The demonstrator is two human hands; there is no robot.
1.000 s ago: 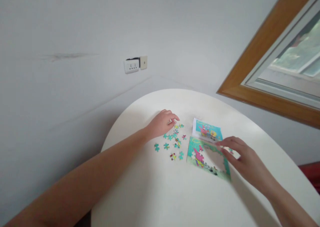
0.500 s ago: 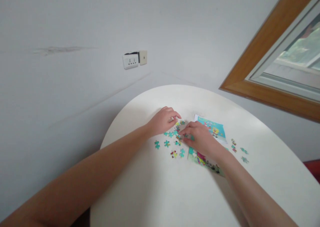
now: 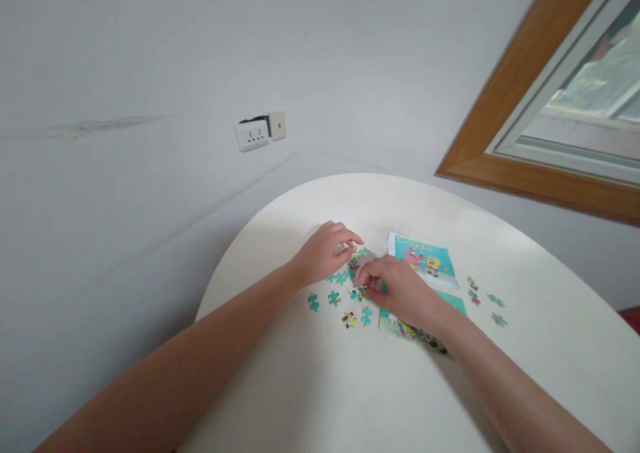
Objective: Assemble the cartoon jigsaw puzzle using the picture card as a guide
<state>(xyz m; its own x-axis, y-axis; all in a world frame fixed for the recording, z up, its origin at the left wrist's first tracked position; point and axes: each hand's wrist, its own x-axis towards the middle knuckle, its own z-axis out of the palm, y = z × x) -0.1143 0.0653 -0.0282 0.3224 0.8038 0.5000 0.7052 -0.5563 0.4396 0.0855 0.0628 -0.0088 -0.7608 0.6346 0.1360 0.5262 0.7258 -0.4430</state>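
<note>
My left hand (image 3: 327, 252) rests at the far left edge of a loose group of jigsaw pieces, its thumb and forefinger apart with nothing visible between them. My right hand (image 3: 395, 285) is closed in a pinch on a small jigsaw piece (image 3: 364, 288), mostly covered by the fingertips. Teal and multicoloured pieces lie around, among them a teal piece (image 3: 313, 302) and a red-and-yellow piece (image 3: 349, 320). Under my right forearm is a partly assembled puzzle (image 3: 390, 322), largely hidden. Behind it lies a cartoon picture sheet (image 3: 425, 258).
Several more pieces (image 3: 498, 319) lie on the right of the round white table (image 3: 300, 400). Beyond the table's far edge stand a wall with a power socket (image 3: 253, 135) and a wood-framed window (image 3: 525, 190).
My right fingers have closed from a spread pose into a pinch on a piece among the loose ones. My left hand stays nearly in place. The view has shifted slightly.
</note>
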